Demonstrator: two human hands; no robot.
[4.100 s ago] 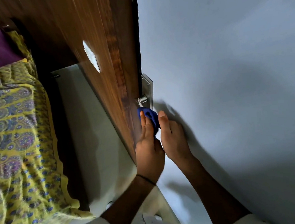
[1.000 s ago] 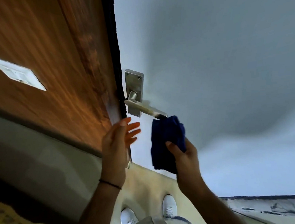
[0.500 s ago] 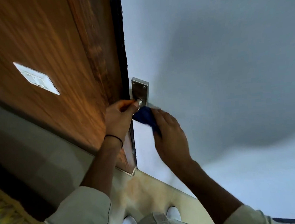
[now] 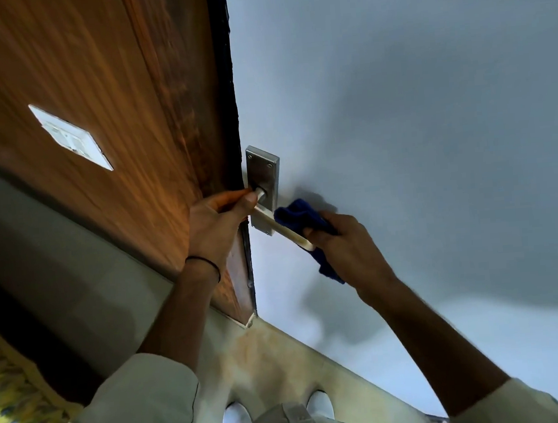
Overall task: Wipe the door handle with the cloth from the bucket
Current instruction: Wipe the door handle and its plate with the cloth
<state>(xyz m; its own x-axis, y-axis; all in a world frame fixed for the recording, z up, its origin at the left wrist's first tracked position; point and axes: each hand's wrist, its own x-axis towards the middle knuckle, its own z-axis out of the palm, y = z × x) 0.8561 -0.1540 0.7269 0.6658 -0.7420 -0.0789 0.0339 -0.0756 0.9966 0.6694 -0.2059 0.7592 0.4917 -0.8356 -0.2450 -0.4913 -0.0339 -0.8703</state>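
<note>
The tall pale grey-blue door (image 4: 398, 135) fills the right of the view, edge-on against a brown wood-grain panel (image 4: 94, 92) that carries a white switch plate (image 4: 71, 137). On the door's near edge sits a rectangular brushed-steel backplate (image 4: 262, 171), and from it the slim silver lever door handle (image 4: 289, 232) angles down to the right.

The right hand (image 4: 343, 243) is closed on a bunched dark blue cloth (image 4: 299, 214), pressing it against the upper side of the lever near its middle, with a tail of cloth hanging below the fist. The left hand (image 4: 218, 219) is curled at the door's edge, thumb and fingertips pinched by the round spindle where the lever meets the plate; it appears to steady the handle. No bucket is in view.

The wiping looks well under way. To do it well, the person should probably wrap the cloth around the lever rather than rub one face, draw it from spindle to tip, then turn to the underside. The left hand's brace likely keeps the lever from dipping under pressure.
</note>
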